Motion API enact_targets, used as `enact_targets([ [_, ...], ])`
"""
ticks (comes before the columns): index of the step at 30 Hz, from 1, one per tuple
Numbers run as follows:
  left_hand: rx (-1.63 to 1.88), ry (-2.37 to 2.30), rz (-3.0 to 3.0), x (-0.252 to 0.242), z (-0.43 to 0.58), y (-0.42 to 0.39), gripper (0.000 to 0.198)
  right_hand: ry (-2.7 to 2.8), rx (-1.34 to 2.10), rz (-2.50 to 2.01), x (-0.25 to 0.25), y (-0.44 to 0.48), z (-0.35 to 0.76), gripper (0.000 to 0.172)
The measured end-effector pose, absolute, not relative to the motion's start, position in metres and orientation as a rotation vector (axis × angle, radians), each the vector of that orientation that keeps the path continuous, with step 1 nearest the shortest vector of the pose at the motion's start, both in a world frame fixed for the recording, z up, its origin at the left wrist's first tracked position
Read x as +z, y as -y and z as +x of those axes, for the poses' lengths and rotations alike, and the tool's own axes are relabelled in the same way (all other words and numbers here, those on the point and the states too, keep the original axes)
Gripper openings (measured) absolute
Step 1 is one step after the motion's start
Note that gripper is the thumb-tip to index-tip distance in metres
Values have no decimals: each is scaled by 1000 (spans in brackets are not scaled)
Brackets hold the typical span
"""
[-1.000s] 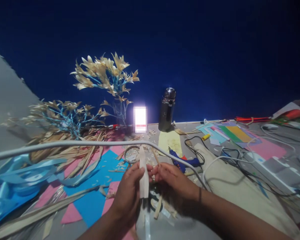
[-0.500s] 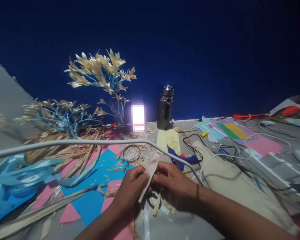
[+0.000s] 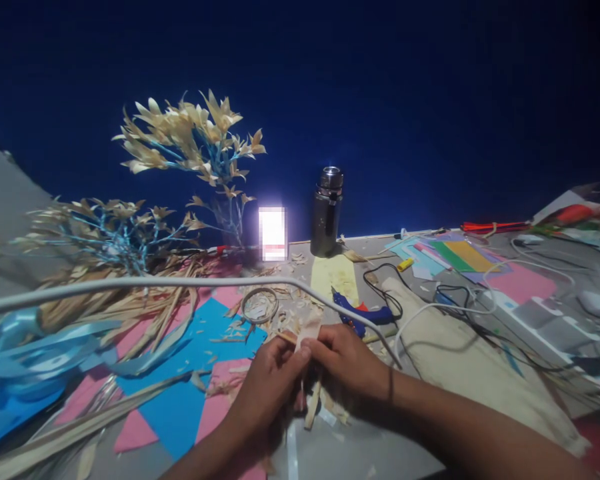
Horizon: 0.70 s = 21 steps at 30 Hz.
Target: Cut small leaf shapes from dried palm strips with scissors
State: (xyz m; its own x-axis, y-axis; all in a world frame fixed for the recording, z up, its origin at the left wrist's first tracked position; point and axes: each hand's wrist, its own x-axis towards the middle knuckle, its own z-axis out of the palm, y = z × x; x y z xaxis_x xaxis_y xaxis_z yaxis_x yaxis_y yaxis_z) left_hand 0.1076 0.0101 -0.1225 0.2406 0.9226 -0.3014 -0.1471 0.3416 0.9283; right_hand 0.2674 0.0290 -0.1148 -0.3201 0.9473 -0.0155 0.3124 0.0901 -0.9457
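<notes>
Both hands meet low in the middle of the head view, over a strip of pale dried husk (image 3: 309, 327). My left hand (image 3: 277, 373) is closed with its thumb pressed on the strip's lower part. A thin stick-like piece also shows by its fingertips. My right hand (image 3: 345, 353) pinches the same strip from the other side, its fingers partly hidden. Below the hands lie husk scraps (image 3: 313, 407). A glue gun (image 3: 360, 313) with a blue body and orange trigger rests just beyond my right hand. A roll of tape (image 3: 259, 305) lies past my left hand.
A grey cable (image 3: 180, 283) crosses in front of the hands. Dried flowers on blue stems (image 3: 180, 140) stand at back left, a dark flask (image 3: 327, 213) at back centre. Blue ribbon (image 3: 30, 353) lies left; a cream cloth (image 3: 460, 353) and a power strip (image 3: 545, 333) lie right.
The husk strip's lower end, which hung below my left thumb, is now tucked between the hands. My hands have drawn closer together, and the view has shifted slightly.
</notes>
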Motion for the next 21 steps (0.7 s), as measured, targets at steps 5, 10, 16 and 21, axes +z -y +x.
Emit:
enact_targets([
  [5, 868, -1069, 915, -122, 110, -8, 45, 1762, 1194, -1248, -104, -26, 267, 36],
  [10, 839, -1003, 934, -122, 107, -9, 48, 1495, 1549, -1124, -115, -24, 264, 46],
  [16, 804, -901, 1051, -114, 100, -12, 38, 1199, 1775, -1060, -128, -26, 264, 54],
  [21, 838, -902, 1072, -102, 95, -12, 35, 1214, 1822, -1094, -106, -31, 275, 53],
])
